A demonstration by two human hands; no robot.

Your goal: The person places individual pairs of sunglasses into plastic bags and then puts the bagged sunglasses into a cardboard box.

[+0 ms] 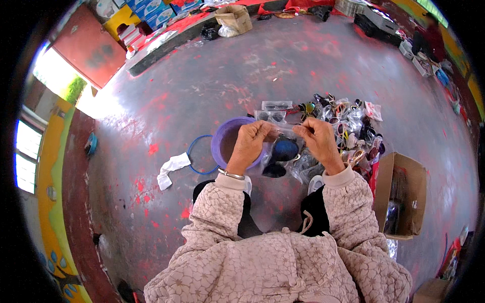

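My left hand and my right hand pinch the two ends of the top edge of a clear plastic bag, stretched between them. Dark sunglasses with large lenses hang just below its edge; I cannot tell whether they are inside the bag. Behind my left hand stands a purple basin, partly covered by that hand. To the right of my hands, a heap of sunglasses, many in clear bags, spreads over the floor. Beyond the bag lie bagged glasses in flat clear sleeves.
An open cardboard box stands by my right arm, with clear-wrapped items inside. Left of the basin lie a blue hoop and a white cloth. Far back, another carton sits on a low ledge. A person is at the far right.
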